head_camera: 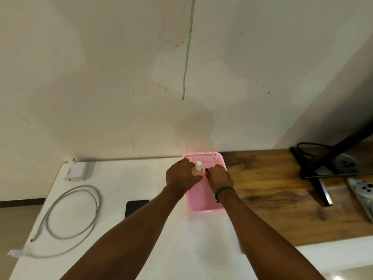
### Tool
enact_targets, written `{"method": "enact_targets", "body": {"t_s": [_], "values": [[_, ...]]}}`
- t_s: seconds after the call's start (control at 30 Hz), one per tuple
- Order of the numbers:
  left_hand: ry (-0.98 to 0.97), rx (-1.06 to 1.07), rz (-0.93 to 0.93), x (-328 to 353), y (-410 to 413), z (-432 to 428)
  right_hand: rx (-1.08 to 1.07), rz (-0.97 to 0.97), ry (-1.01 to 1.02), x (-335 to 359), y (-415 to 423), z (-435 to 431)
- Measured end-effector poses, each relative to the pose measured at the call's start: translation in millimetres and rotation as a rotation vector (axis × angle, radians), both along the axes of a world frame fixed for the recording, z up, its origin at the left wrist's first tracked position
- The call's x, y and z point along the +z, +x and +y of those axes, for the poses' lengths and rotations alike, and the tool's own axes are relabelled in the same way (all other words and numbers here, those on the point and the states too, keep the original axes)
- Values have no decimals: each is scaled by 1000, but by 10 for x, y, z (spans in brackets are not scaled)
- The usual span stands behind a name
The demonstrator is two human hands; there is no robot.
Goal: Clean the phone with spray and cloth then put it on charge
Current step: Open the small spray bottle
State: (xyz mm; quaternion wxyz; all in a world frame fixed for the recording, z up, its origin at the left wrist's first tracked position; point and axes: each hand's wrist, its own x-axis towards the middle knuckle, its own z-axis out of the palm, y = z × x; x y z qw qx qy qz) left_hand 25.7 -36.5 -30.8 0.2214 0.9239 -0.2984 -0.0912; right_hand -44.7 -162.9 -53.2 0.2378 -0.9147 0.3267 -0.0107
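Both hands are over the pink perforated plastic basket (pixel 203 201), which sits at the back edge of the white counter (pixel 113 229), right where the brown wooden top (pixel 268 199) begins.

Left hand (pixel 180 174): grip closed round the small clear spray bottle (pixel 197 168) with a white cap. The bottle is upright inside the basket, at its far end.

Right hand (pixel 220 176): green band (pixel 224 189) on the wrist, grip pinching a small dark-red item (pixel 207 171) just right of the bottle. It is too small to tell what it is.

The flat black phone (pixel 136 207) lies on the counter left of the basket, near mid-counter. The left forearm crosses over its right side and hides part of it.

- The white 100W charger brick (pixel 75 171) is at the back-left corner, lying on its side.
- The grey coiled USB cable (pixel 70 219) runs along the left edge, with its plug end at the front-left, unplugged from the brick.
- On the wooden top to the right, a black monitor stand (pixel 314 178) is at the back, with a grey controller (pixel 345 163) behind it.
- A second phone in a pale patterned case (pixel 362 196) is at the far right edge, cut off by the frame.

Both forearms cross the front of the counter and block the line from basket to phone.
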Motion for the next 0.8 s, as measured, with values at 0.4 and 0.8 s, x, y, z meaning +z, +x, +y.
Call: {"method": "enact_targets", "body": {"t_s": [0.4,0.8], "values": [[-105,-17,-163,736,-403,405,28,-199,-112,671,-329,280],[-83,42,-79,724,-1257,1189,52,-227,-102,717,-1213,826]]}}
